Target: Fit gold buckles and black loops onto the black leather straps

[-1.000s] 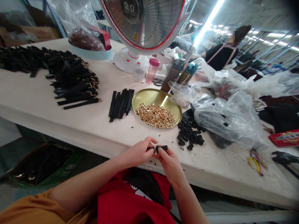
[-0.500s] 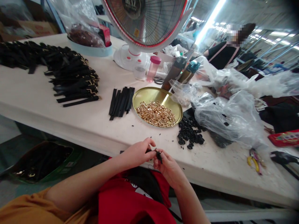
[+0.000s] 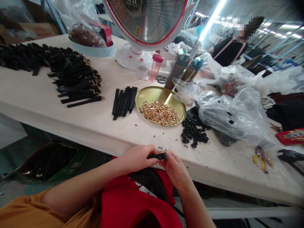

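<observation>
My left hand is closed on a short black strap, which sticks out past its thumb towards the right. The fingers of my right hand pinch the strap's other end. A small gold glint shows at those fingertips; I cannot make out what it is. Both hands are over the table's front edge, above a red apron. Beyond them stands a round gold tray with a heap of small gold metal fittings. Flat black strips lie left of the tray, small black round pieces to its right.
Black straps with gold ends are piled along the table's left. A fan, a pink-lidded bottle and clear plastic bags stand or lie behind. Yellow-handled pliers are at right. A person is in the background.
The black piece between my hands has turned from hanging down to lying nearly level, with more of it showing. My left fingers have closed in, and a few more black bits show on the table.
</observation>
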Demonstrator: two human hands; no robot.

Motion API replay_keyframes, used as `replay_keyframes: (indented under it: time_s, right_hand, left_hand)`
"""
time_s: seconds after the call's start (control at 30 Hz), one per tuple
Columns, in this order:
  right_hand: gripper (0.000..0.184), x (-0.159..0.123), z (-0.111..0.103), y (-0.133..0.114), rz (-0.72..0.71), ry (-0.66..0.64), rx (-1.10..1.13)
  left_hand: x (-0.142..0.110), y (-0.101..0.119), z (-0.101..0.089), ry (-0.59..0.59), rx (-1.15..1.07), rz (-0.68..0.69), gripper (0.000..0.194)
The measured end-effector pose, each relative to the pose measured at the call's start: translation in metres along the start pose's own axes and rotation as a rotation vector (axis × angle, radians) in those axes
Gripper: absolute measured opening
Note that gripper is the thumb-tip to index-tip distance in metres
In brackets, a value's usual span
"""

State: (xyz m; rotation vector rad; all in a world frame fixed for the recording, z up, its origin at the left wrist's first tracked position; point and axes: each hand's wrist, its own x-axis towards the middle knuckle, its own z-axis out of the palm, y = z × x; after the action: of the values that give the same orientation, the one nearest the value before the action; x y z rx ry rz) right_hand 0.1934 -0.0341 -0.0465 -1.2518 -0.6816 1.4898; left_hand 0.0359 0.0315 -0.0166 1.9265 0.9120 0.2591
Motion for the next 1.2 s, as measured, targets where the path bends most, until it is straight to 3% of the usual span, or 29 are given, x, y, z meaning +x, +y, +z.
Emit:
replay_keyframes:
  time_s: [0.13, 0.23, 0.33, 0.47, 0.6, 0.8, 1.03, 1.2]
  right_hand:
    - [0.025, 0.003, 0.004, -0.002, -0.154, 0.168, -0.272]
    - [0.028, 0.006, 0.005, -0.004, -0.168, 0.222, -0.332]
    - [0.028, 0.010, 0.003, -0.005, -0.089, 0.179, -0.280]
    - [0.026, 0.012, -0.001, -0.003, 0.052, 0.021, -0.159]
    - [0.021, 0.013, -0.008, 0.000, 0.035, -0.018, -0.261]
    - [0.011, 0.009, -0.017, -0.004, -0.271, -0.088, -0.802]
    - [0.014, -0.001, -0.016, -0.015, -0.375, -0.219, -1.102]
    - [0.009, -0.004, -0.016, -0.007, -0.364, -0.027, -1.072]
  left_hand:
    - [0.000, -0.001, 0.003, -0.072, -0.221, -0.089, 0.018]
    - [0.004, -0.006, 0.006, -0.093, -0.414, -0.110, 0.020]
    - [0.007, -0.012, 0.006, -0.122, -0.594, -0.106, 0.023]
    - [0.009, -0.015, 0.003, -0.201, -0.781, -0.122, 0.031]
    - [0.010, -0.014, 0.001, -0.239, -0.863, -0.173, 0.029]
    - [0.012, -0.021, 0.007, -0.270, -0.748, -0.199, 0.031]
    - [0.010, -0.015, 0.015, -0.313, -0.483, -0.179, 0.032]
    - [0.007, 0.001, 0.013, -0.181, -0.107, 0.002, 0.038]
